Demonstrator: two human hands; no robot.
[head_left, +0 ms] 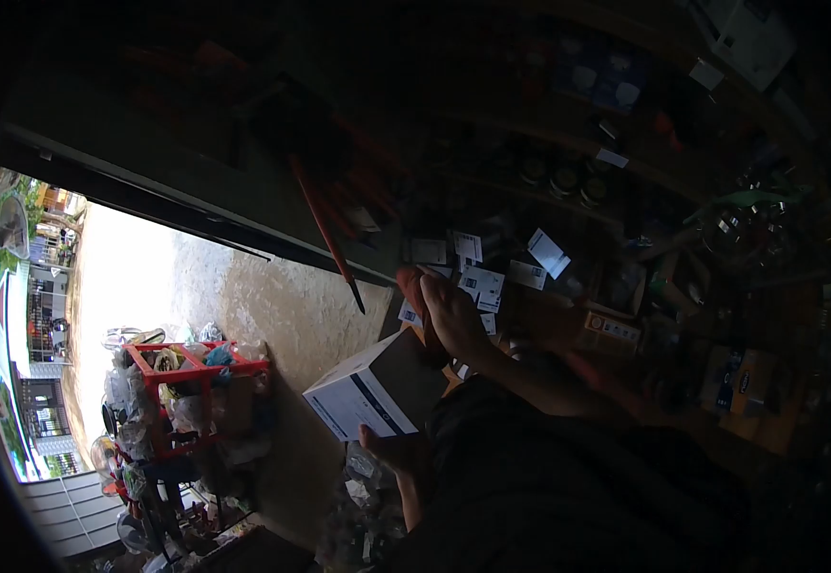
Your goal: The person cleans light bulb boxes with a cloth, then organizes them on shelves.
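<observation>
A white box (363,396) with a blue stripe and small print is tilted near the middle of the view. My left hand (394,451) grips its lower edge, thumb on the printed face. Above the box, my right hand (446,310) is closed around a reddish-brown object (408,279), whose exact shape is hard to make out in the dim light. Behind my right hand lie several white printed labels or cards (480,286); part of the box's dark side is in shadow.
A red rack (172,372) loaded with plastic bags stands at the left, near the bright doorway. A red-orange rod (325,229) slants above the hands. Cartons (611,334) and dark shelves with jars (564,180) fill the right side.
</observation>
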